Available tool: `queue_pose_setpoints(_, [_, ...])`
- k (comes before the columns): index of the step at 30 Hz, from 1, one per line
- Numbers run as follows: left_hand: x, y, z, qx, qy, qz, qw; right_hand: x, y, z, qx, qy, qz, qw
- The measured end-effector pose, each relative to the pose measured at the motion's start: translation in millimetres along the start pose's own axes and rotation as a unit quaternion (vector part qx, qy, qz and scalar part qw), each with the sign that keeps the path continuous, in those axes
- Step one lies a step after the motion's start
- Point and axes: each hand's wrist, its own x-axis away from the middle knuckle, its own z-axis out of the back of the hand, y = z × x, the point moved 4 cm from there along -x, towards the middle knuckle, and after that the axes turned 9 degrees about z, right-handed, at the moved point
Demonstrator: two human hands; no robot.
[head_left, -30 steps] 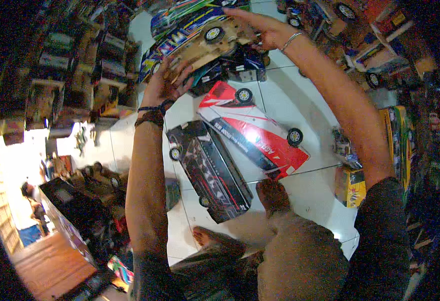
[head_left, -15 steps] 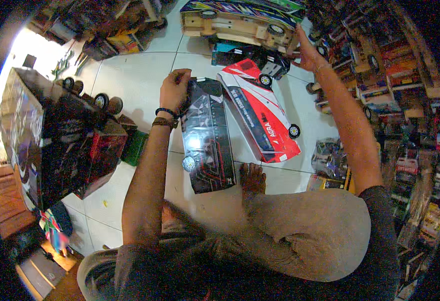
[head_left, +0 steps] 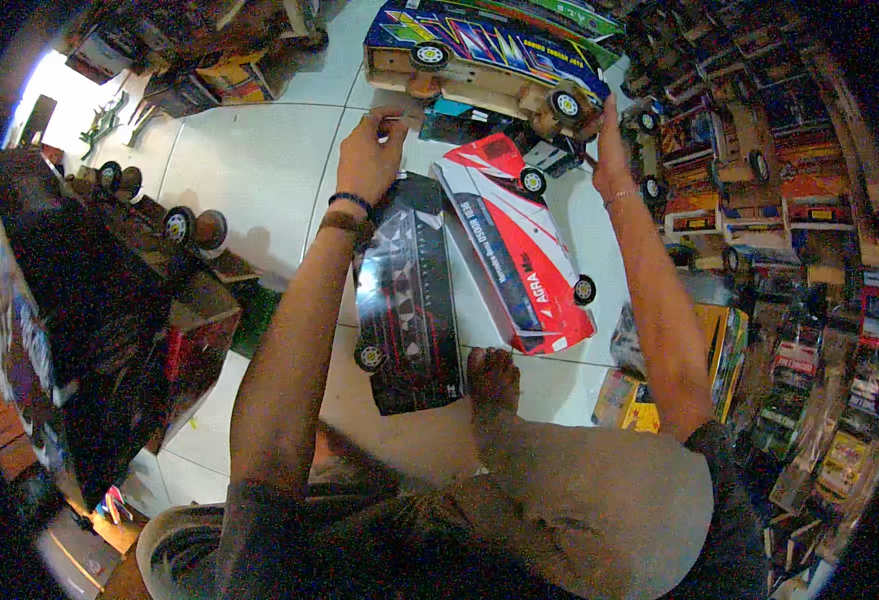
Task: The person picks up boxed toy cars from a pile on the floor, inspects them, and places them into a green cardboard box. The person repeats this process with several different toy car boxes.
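Note:
A blue toy bus [head_left: 489, 45] with bright stripes lies tilted at the far side, its wooden underside and two wheels showing. My right hand [head_left: 611, 165] grips its right end. My left hand [head_left: 371, 158], fingers drawn together, is just beyond the far end of a black toy bus [head_left: 414, 300]; whatever its fingertips hold is hidden. The black bus lies on its side on the floor by my foot. Right of it rests a red and white toy bus [head_left: 519, 245], also on its side. Part of a teal and black toy bus [head_left: 459, 122] shows beneath the blue one.
Shelves of toy vehicles [head_left: 759, 190] line the right side. At left stand a large dark box-shaped vehicle [head_left: 79, 320] and loose wheels [head_left: 177, 226]. A green toy bus [head_left: 574, 15] lies behind the blue one. White tiles [head_left: 229, 160] cover the floor.
The blue bus has tipped so that more of its striped side shows, with my right hand still at its end. My left hand has moved farther out, past the black bus's end.

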Motion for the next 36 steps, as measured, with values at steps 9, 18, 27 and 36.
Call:
queue_pose_setpoints(9, [-63,-55,-87,-0.038,-0.191,0.032,0.98,19,58,19,-0.005,-0.115,0.007,0.993])
queue_pose_setpoints(18, [-71,-58,-80,-0.227,-0.145,-0.062,0.961,2,94,34,0.307,-0.06,0.158,0.937])
queue_pose_setpoints(27, [-73,-35,-67,-0.289,-0.13,-0.093,0.944,3,62,41,0.374,-0.086,0.203,0.901])
queue_pose_setpoints(36, [-87,6,-57,-0.274,-0.126,-0.146,0.942,9,15,47,0.34,-0.114,0.204,0.911])
